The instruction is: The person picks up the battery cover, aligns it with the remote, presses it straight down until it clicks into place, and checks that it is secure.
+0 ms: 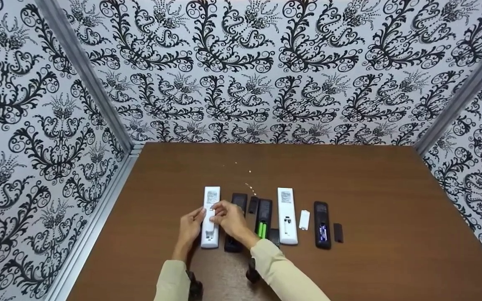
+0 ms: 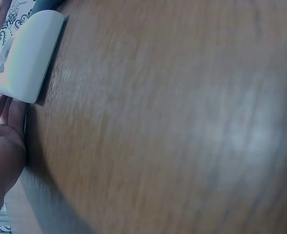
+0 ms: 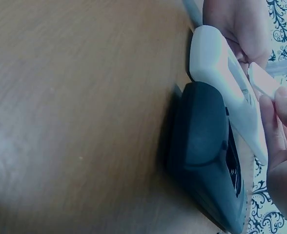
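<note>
A white remote (image 1: 210, 243) lies back up at the left of the row, its battery compartment partly uncovered. My left hand (image 1: 189, 229) holds its left edge; in the left wrist view the fingers of that hand (image 2: 6, 146) lie along the side of the white remote (image 2: 35, 56). With thumb and finger my right hand (image 1: 231, 220) pinches a white cover (image 1: 209, 223) above the compartment. The right wrist view shows this cover (image 3: 263, 80) tilted over the white remote (image 3: 209, 53), pinched by my right hand (image 3: 285, 141).
Right of it lie a black remote (image 1: 239, 200), partly under my right hand, a black cover (image 1: 253, 205), a black remote with green batteries (image 1: 264, 207), a second white remote (image 1: 285, 205), its cover (image 1: 304, 220), another black remote (image 1: 321, 211) and a black cover (image 1: 338, 233).
</note>
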A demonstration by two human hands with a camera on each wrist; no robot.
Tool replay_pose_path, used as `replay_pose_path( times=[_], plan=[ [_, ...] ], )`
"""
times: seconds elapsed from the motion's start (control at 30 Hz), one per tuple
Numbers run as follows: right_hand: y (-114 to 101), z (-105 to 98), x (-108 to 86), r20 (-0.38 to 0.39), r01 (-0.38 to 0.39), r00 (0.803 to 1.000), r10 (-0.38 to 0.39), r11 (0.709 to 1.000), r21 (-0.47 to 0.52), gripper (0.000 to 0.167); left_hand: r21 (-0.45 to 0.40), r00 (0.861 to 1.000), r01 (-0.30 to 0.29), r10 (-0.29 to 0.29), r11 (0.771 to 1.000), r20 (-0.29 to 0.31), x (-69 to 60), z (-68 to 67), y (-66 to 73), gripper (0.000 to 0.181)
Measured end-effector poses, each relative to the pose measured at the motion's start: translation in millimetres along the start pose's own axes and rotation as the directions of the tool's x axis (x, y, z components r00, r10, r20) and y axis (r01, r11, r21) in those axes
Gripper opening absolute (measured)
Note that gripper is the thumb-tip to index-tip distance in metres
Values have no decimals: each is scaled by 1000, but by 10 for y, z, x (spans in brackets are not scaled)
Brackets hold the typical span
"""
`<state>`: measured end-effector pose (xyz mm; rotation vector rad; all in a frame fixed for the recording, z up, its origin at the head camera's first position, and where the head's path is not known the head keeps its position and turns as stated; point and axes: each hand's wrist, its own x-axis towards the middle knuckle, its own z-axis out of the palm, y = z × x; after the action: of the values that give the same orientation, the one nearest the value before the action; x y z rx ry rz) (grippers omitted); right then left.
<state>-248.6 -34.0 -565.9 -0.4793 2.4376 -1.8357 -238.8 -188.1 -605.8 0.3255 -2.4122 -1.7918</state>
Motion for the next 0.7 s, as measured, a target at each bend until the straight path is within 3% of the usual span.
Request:
replay_pose_path(
  times=[0.7],
  plan=[
    [36,52,-97,93,-23,995,21,1000,21,20,22,1000,12,-12,1000,-5,3,-9,-22,39]
  ],
)
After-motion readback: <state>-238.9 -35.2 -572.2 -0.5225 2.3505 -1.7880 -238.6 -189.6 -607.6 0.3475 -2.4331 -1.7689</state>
